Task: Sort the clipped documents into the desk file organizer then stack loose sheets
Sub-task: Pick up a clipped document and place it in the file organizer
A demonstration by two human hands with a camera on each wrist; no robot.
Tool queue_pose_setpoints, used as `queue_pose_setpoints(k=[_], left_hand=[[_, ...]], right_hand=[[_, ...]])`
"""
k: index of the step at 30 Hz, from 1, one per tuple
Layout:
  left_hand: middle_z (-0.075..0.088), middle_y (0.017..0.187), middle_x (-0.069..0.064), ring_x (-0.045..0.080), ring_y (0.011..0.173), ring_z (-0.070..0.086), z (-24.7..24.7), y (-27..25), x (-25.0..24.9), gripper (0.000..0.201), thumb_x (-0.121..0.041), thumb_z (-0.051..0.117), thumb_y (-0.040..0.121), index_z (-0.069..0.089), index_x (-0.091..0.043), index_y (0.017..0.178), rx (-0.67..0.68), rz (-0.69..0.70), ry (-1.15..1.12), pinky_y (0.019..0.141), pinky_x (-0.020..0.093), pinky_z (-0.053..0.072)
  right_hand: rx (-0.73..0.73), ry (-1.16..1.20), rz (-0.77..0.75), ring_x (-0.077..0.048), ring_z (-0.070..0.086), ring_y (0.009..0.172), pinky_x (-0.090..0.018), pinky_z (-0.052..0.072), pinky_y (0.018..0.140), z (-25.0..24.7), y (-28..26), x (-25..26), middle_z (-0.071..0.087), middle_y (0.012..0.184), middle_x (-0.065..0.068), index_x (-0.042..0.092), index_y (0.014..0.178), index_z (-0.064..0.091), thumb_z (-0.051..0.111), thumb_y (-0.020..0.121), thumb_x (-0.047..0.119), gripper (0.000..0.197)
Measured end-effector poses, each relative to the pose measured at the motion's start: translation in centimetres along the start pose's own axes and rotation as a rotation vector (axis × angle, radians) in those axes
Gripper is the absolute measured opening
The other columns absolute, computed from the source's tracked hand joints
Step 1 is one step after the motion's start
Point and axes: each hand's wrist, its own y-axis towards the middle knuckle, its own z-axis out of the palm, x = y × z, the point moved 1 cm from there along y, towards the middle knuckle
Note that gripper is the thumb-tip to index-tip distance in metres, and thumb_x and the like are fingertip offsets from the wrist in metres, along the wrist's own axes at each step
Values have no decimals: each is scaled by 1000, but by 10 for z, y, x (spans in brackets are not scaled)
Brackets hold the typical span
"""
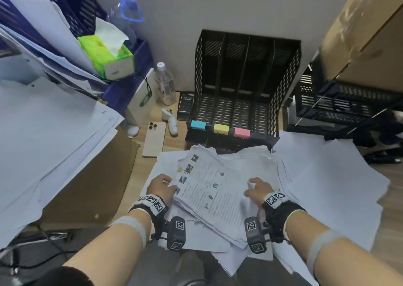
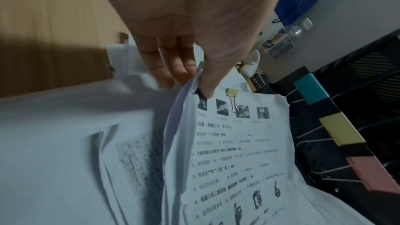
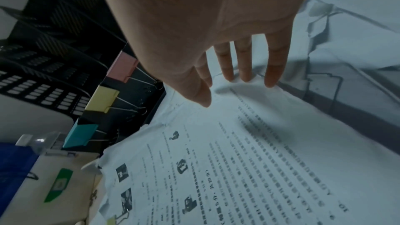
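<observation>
A printed document [image 1: 209, 189] bound by a small yellow clip [image 1: 180, 169] lies tilted on top of a messy pile of loose sheets [image 1: 327, 176]. My left hand [image 1: 172, 186] pinches its left edge: thumb on top [image 2: 205, 90], fingers [image 2: 173, 74] beneath the lifted pages, the yellow clip [image 2: 232, 92] just beyond. My right hand [image 1: 250, 187] hovers at the document's right side, its straight fingertips [image 3: 246, 76] touching the paper [image 3: 249, 160] and holding nothing. The black mesh file organizer [image 1: 281, 93] stands behind, slots bare, with blue [image 1: 198, 125], yellow [image 1: 221, 128] and pink [image 1: 242, 132] clips on its front lip.
A gold phone [image 1: 154, 138], a white gadget [image 1: 172, 122], a dark phone [image 1: 185, 107] and a water bottle [image 1: 165, 83] lie left of the organizer. Big paper stacks [image 1: 43, 133] and a tissue box [image 1: 106, 56] crowd the left. A cardboard box [image 1: 359, 35] and black crate [image 1: 338, 102] stand right.
</observation>
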Motion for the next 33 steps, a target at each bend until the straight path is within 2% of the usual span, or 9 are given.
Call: queue_pose_setpoints(k=[3,6,8,10,12,15,22,29,33], left_hand=[[55,68,-1,26,68,52,-2,-1,-4,24,-3,61,91,61,-25,80,22,76,-41,68,28,41],[53,60,-3,19,56,48,-9,-3,-17,28,0,59,94,61,-24,80,97,206,-81,57,24,39],[57,58,0,17,52,50,-16,-5,-31,29,1,58,95,61,-23,80,136,257,-123,51,24,42],[67,67,7,24,59,61,-21,-6,-45,29,-3,59,95,63,-26,79,176,280,-171,57,32,53],[73,78,10,31,73,70,-23,-6,-57,25,-8,61,96,65,-29,82,201,278,-206,73,47,60],[77,97,13,32,89,75,-22,-8,-77,15,-11,65,94,67,-26,93,219,258,-268,84,51,62],[78,107,13,29,102,75,-15,-14,-97,52,-15,80,84,52,-21,127,410,133,-423,96,49,58],[77,117,5,24,108,74,-23,-36,-112,26,-12,75,89,72,-16,114,660,267,-367,92,39,60],[74,123,8,26,114,69,-30,-29,-132,33,-25,72,89,66,-17,120,495,333,-400,107,48,51]], right_hand=[[-87,-47,-48,-31,54,118,-32,44,91,-4,-5,11,47,137,-16,24,138,44,65,79,28,62],[-190,30,-206,-29,50,123,-36,41,102,-11,-15,26,45,137,-12,22,140,42,68,79,23,66],[-154,102,-262,-26,51,121,-35,44,99,-17,-24,36,48,134,-7,23,140,39,71,79,23,69],[-111,160,-264,-23,58,103,-28,48,79,-21,-30,41,58,114,-3,25,128,47,71,77,19,57],[-98,172,-247,-21,59,86,-24,43,63,-25,-33,42,65,93,-3,17,101,61,68,76,13,27],[-106,251,-197,-16,55,72,-22,39,58,-29,-42,36,70,86,-10,10,76,68,62,78,6,7],[-203,437,-163,-20,51,76,-23,38,57,-49,-65,36,62,92,-11,1,98,66,56,85,2,16],[-300,597,-343,-23,61,102,-29,44,85,-102,-83,103,66,112,-5,13,116,65,56,92,10,26],[-419,597,-436,-21,60,100,-30,46,82,-138,-87,159,66,115,-5,14,118,60,65,86,15,32]])
